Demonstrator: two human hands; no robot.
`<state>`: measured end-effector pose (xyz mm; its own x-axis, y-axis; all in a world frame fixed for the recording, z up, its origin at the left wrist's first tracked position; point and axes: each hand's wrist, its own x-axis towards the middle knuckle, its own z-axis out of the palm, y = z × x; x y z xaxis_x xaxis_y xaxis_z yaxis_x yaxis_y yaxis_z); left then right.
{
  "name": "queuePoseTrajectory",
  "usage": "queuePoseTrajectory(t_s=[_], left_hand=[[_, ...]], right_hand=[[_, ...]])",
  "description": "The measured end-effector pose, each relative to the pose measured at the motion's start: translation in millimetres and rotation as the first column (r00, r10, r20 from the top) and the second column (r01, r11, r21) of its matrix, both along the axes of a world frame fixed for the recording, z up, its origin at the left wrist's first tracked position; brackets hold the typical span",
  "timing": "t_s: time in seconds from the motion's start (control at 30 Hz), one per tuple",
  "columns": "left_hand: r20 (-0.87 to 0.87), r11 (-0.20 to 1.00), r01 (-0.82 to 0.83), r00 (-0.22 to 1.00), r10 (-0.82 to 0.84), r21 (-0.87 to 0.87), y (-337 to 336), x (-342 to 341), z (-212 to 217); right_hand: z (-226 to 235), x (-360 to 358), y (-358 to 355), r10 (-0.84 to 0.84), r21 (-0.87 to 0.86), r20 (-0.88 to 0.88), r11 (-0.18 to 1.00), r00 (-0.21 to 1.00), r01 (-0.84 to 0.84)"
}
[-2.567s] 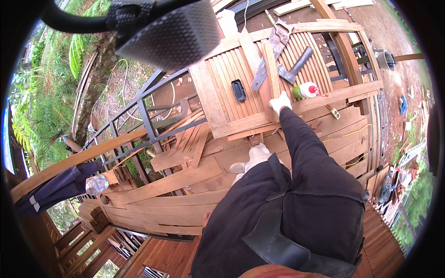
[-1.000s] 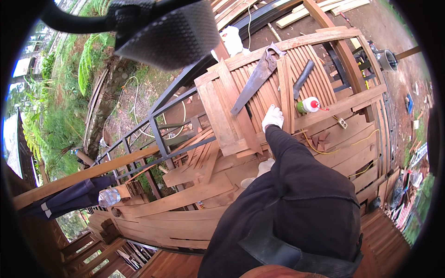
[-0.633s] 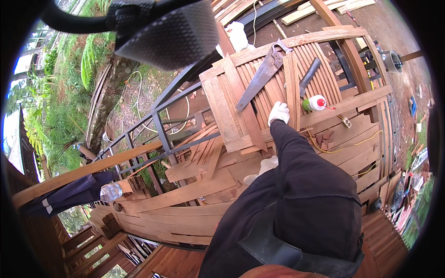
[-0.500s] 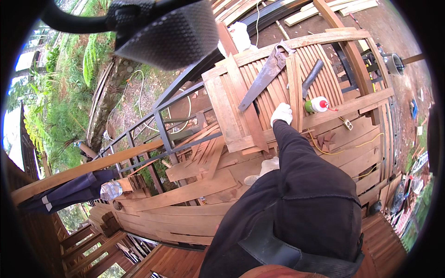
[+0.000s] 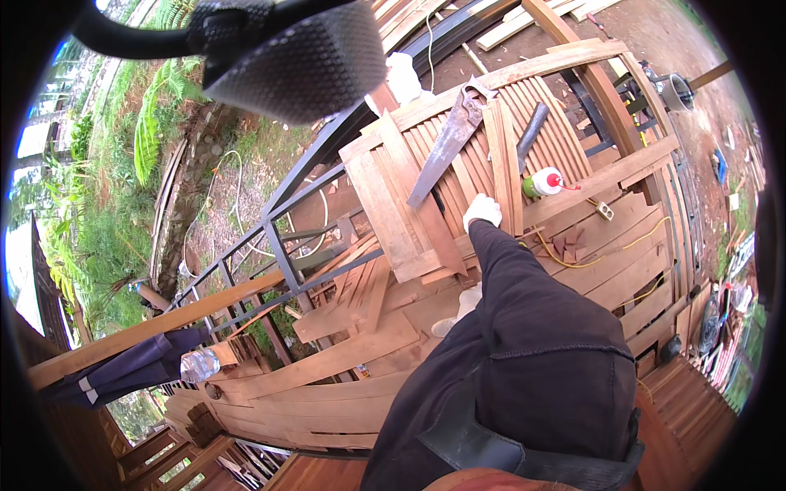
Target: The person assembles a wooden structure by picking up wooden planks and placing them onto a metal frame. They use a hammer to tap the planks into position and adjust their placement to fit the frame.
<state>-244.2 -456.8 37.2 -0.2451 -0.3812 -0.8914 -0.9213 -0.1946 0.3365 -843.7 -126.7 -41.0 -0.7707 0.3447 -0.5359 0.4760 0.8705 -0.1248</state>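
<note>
My right hand [image 5: 482, 212], in a white glove, is closed over the near part of a slatted wooden panel [image 5: 407, 263]. Its fingers curl into a fist, and what lies inside them is hidden. Just right of it is a bundle of narrow wooden strips [image 5: 504, 168] lying along the slats. A hand saw [image 5: 449, 149] with a worn blade rests across the slats to the left. Beyond the strips lies a dark tube-like piece [image 5: 533, 135]. A white and green bottle with a red cap [image 5: 541, 183] lies near the panel's right front. My left hand is not visible.
Loose boards [image 5: 352, 349] lie on the plank surface at left, beside a dark metal frame [image 5: 282, 254]. A yellow cord [image 5: 565, 262] runs near a white socket [image 5: 605, 210]. At far left are a clear plastic bottle [image 5: 199, 365] and dark cloth [image 5: 131, 365].
The view has shifted slightly, so the panel sits further left. My right hand has drawn back a little toward me along the strips. The saw and bottle lie as before.
</note>
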Motion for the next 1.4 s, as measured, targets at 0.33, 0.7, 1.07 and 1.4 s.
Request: queuePoseTrajectory(t_s=[0.33,0.7,1.07,1.4], left_hand=[[-0.02,1.0,0.027,0.999,-0.027,0.002,-8.4,-11.1,-1.9],[-0.077,0.999,0.038,0.996,-0.037,0.007,-4.4,-17.1,-18.8],[-0.164,0.982,-0.188,0.969,0.187,0.01,24.1,-58.2,18.8],[-0.047,0.97,-0.22,0.975,0.216,-0.107,96.1,-2.7,14.3]], right_hand=[[57.3,44.1,7.5,-0.174,-0.534,0.03,0.83,0.984,0.163],[142.9,132.2,73.8,-0.118,-0.531,-0.039,0.843,0.992,0.08],[33.5,-4.7,73.0,-0.176,-0.192,-0.211,0.972,0.962,0.135],[26.9,96.5,0.4,0.333,-0.483,-0.363,0.731,0.87,-0.481]])
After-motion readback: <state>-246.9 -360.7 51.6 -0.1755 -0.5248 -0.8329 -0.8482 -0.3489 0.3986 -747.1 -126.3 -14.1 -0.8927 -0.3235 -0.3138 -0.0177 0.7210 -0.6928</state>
